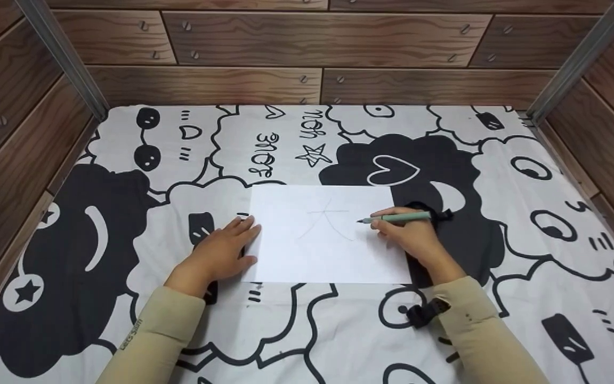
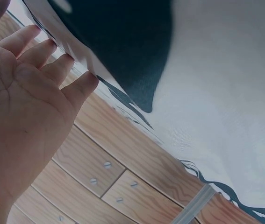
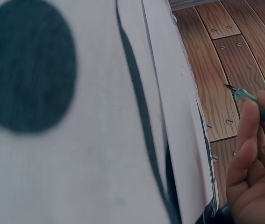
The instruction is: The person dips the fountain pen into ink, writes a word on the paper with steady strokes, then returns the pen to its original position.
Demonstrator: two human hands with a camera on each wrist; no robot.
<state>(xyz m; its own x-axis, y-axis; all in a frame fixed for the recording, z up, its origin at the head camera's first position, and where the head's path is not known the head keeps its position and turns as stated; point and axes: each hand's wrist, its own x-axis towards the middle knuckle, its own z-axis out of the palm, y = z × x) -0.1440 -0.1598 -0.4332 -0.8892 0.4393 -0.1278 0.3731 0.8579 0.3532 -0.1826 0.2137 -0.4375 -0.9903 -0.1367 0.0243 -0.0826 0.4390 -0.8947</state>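
Observation:
A white sheet of paper (image 1: pixel 328 262) lies on the patterned cloth, with thin strokes (image 1: pixel 326 213) drawn on it: a crossbar and two spreading legs below. My right hand (image 1: pixel 416 237) pinches a pale green fountain pen (image 1: pixel 405 217) between thumb and fingers, over the sheet's right side. The dark nib points left, just right of the strokes. In the right wrist view the pen's nib (image 3: pixel 229 87) and green grip show past the fingertips. My left hand (image 1: pixel 224 249) rests at the paper's left edge with its fingers extended; the left wrist view shows its palm (image 2: pixel 27 112).
A white cloth (image 1: pixel 349 325) with black cartoon drawings covers the table. Wood-patterned panels (image 1: pixel 328 40) stand behind and at both sides, with grey metal posts (image 1: pixel 64 58) at the corners. A black strap piece (image 1: pixel 427 313) sits by the right sleeve.

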